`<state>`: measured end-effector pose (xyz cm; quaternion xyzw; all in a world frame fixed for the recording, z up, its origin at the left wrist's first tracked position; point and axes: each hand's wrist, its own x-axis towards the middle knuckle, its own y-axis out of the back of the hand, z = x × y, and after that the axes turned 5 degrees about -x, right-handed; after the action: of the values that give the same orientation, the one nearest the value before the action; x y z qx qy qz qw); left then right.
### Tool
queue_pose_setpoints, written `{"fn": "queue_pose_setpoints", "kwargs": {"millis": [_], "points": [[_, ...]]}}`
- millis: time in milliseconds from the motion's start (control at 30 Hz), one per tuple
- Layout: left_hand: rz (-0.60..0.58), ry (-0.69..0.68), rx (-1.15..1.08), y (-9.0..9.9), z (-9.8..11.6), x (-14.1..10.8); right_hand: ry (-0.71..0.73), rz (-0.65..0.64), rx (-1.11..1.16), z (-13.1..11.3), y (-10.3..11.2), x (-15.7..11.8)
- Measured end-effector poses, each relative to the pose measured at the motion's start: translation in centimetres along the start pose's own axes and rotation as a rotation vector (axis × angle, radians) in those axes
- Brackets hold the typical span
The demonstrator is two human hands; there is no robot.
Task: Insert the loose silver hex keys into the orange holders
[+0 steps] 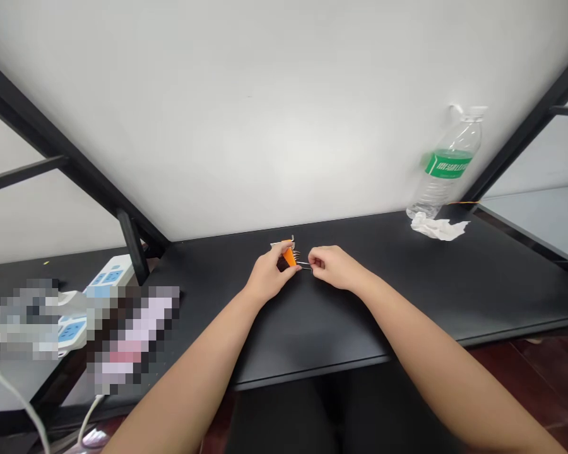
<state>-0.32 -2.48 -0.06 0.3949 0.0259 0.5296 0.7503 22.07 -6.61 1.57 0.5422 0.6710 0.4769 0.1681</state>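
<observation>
Near the middle of the black table, my left hand (267,273) grips an orange holder (289,256) between thumb and fingers. Several thin metal pieces stick out of the holder; they look like hex keys. One thin metal rod (305,265) reaches from the holder toward the right. Its far end is pinched by the curled fingers of my right hand (334,267). The two hands are close together but do not touch.
A clear bottle with a green label (449,164) leans by the white wall, a crumpled tissue (439,227) before it. On the left are a power strip (108,277) with cables and a blurred-out object (135,334). Black metal frames flank both sides.
</observation>
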Motion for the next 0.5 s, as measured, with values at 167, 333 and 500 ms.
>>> {"fn": "queue_pose_setpoints", "kwargs": {"millis": [167,333,500], "points": [[0.006,-0.006,-0.006,-0.02,0.02,-0.03,0.052,0.026,0.005,-0.03,-0.19,0.03],[-0.023,-0.010,-0.031,-0.01,0.12,0.02,0.059,0.034,-0.005,-0.01,-0.08,-0.05],[-0.030,-0.006,0.010,0.09,0.23,-0.03,0.064,0.030,-0.079,-0.41,0.26,-0.23]]}}
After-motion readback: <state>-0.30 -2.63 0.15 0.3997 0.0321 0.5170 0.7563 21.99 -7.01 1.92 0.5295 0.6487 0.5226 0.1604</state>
